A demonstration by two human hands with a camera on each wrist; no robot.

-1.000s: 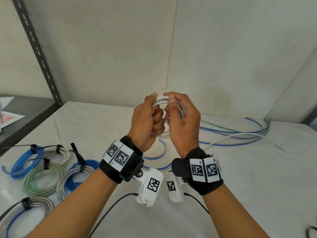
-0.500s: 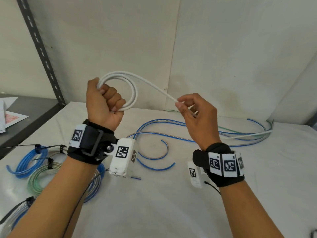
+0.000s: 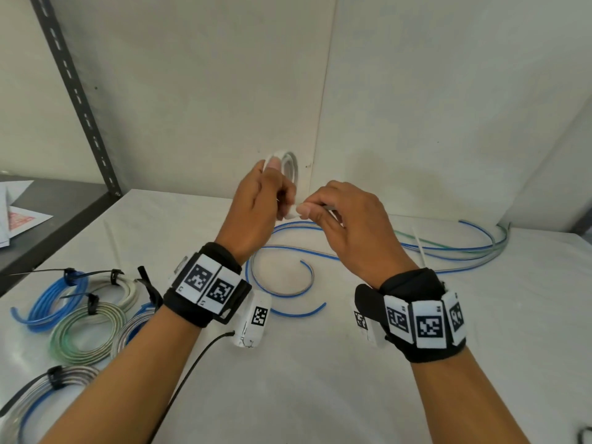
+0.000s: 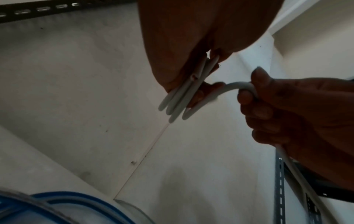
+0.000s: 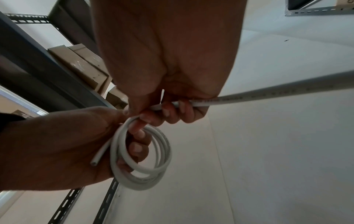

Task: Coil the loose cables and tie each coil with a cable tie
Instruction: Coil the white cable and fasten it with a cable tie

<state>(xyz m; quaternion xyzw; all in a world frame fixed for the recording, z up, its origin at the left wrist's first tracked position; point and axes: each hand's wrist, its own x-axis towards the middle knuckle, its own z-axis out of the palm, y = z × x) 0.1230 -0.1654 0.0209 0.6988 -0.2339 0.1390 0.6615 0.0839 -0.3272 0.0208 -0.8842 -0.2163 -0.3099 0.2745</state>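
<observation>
White cable (image 5: 145, 157): a few loops wound, held above the table (image 3: 320, 379) just in front of the wall corner. Left hand (image 3: 256, 209) fisted through the coil, fingers curled round the loops. Right hand (image 3: 349, 225) pinches the running length right beside the coil, feeding the next turn.

Done: tied coils (image 3: 83, 325) left of the left wrist, each with a black tie. Left: finish this winding, tie it; blue cables (image 3: 448, 248) beyond the hands still loose.

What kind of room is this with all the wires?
Probably a workshop or storeroom. A white worktable holds tied coils of blue, green and grey cable, a slotted dark metal shelf post stands beside it, and cardboard boxes sit on shelving.
</observation>
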